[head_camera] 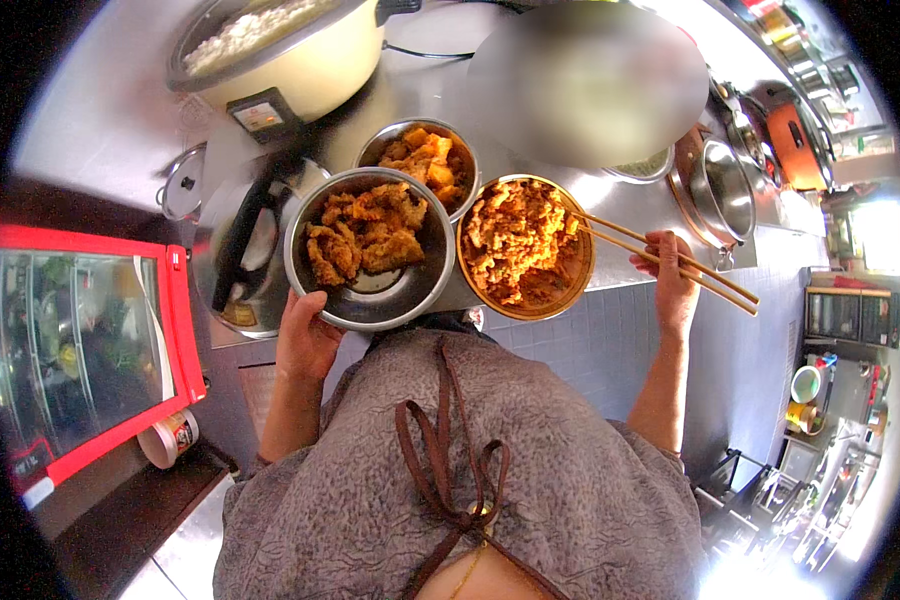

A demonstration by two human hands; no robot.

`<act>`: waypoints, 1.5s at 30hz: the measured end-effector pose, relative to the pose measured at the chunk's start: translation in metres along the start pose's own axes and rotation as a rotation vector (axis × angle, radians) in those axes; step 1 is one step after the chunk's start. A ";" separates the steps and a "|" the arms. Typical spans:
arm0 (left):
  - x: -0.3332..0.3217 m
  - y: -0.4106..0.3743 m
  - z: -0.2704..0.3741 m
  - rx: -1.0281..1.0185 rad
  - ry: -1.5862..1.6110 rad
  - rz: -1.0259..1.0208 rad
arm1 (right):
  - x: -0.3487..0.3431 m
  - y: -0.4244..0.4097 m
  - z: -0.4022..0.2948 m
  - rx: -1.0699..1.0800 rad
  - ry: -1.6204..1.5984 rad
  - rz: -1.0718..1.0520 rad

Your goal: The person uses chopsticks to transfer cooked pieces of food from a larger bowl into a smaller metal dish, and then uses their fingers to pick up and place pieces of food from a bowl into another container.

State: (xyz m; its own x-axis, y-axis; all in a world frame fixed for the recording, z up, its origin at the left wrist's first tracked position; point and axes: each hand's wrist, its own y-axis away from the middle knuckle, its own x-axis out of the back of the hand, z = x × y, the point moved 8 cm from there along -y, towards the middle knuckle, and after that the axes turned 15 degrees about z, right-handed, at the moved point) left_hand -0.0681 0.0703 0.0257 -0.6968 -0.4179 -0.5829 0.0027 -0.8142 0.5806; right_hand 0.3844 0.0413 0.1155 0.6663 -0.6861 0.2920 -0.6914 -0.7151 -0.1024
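My left hand (307, 331) grips the lower left rim of a steel bowl (375, 304), thumb over the edge. Brown, crumb-coated pieces of food (371, 229), possibly meat, lie in it, and part of its bottom shows. In my right hand (669, 274) is a pair of long chopsticks (709, 279). Their tips meet the right side of reddish-brown coated food (521, 232) heaped in a round, golden-rimmed bowl (570, 296). Behind the two, a second steel bowl (471, 161) contains similar coated food with orange chunks (439, 161); the held bowl overlaps its front.
A cream electric cooker (307, 64) with white contents stands at the back left. On the left a black handle (241, 240) crosses shiny metalware. Steel pots (727, 187) and an orange appliance (795, 146) stand right. A red-framed glass cabinet (176, 322) is far left. A blurred patch covers the back.
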 end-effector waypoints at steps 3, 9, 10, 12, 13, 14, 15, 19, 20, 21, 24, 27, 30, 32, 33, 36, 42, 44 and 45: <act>-0.011 -0.002 -0.008 0.021 -0.017 -0.016 | 0.004 -0.003 0.017 -0.014 -0.033 0.025; -0.031 -0.003 -0.024 0.051 -0.050 -0.023 | -0.032 0.003 0.027 0.175 -0.025 -0.163; -0.034 -0.003 -0.026 0.053 -0.051 -0.036 | -0.030 0.004 0.025 0.196 -0.050 -0.157; -0.041 -0.001 -0.029 0.054 -0.054 -0.059 | -0.021 0.005 0.022 0.109 -0.069 -0.176; -0.046 0.001 -0.029 0.054 -0.056 -0.070 | -0.017 0.005 0.022 0.064 -0.077 -0.185; -0.050 0.002 -0.030 0.054 -0.058 -0.081 | -0.011 0.003 0.031 0.085 -0.029 -0.204; -0.049 0.002 -0.032 0.056 -0.066 -0.069 | -0.007 0.004 0.029 0.073 -0.035 -0.189; -0.046 -0.006 -0.050 0.133 -0.060 -0.061 | 0.013 0.004 0.021 0.027 -0.070 -0.090; -0.046 -0.009 -0.056 0.170 -0.048 -0.069 | 0.017 0.000 0.018 0.031 -0.078 -0.060; -0.046 -0.011 -0.064 0.234 -0.016 -0.079 | 0.021 -0.003 0.016 0.034 -0.086 -0.030; -0.055 -0.027 -0.089 0.338 0.052 -0.129 | 0.013 -0.011 0.021 0.053 -0.075 -0.061; -0.052 -0.050 -0.104 0.297 0.116 -0.105 | -0.003 -0.020 0.024 0.052 -0.096 -0.097; -0.085 -0.041 -0.102 0.265 0.131 -0.156 | -0.014 -0.033 0.032 0.042 -0.148 -0.109; -0.093 -0.045 -0.103 0.230 0.150 -0.154 | -0.018 -0.048 0.039 0.025 -0.113 -0.152; -0.095 -0.048 -0.105 0.214 0.155 -0.140 | -0.022 -0.053 0.042 0.014 -0.094 -0.176; -0.107 -0.046 -0.105 0.161 0.147 -0.107 | -0.028 -0.066 0.046 -0.067 -0.081 -0.227; -0.108 -0.058 -0.116 0.121 0.139 -0.098 | -0.034 -0.097 0.076 -0.252 -0.173 -0.304; -0.108 -0.062 -0.119 0.123 0.152 -0.087 | -0.038 -0.102 0.083 -0.291 -0.154 -0.351; -0.106 -0.063 -0.120 0.122 0.157 -0.078 | -0.042 -0.104 0.086 -0.295 -0.163 -0.368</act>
State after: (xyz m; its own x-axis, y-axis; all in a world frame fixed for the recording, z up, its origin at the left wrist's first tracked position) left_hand 0.0920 0.1176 -0.0179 -0.5709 -0.4208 -0.7050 -0.1410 -0.7957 0.5891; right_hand 0.4524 0.1323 0.0318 0.8997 -0.4240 0.1038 -0.4360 -0.8617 0.2596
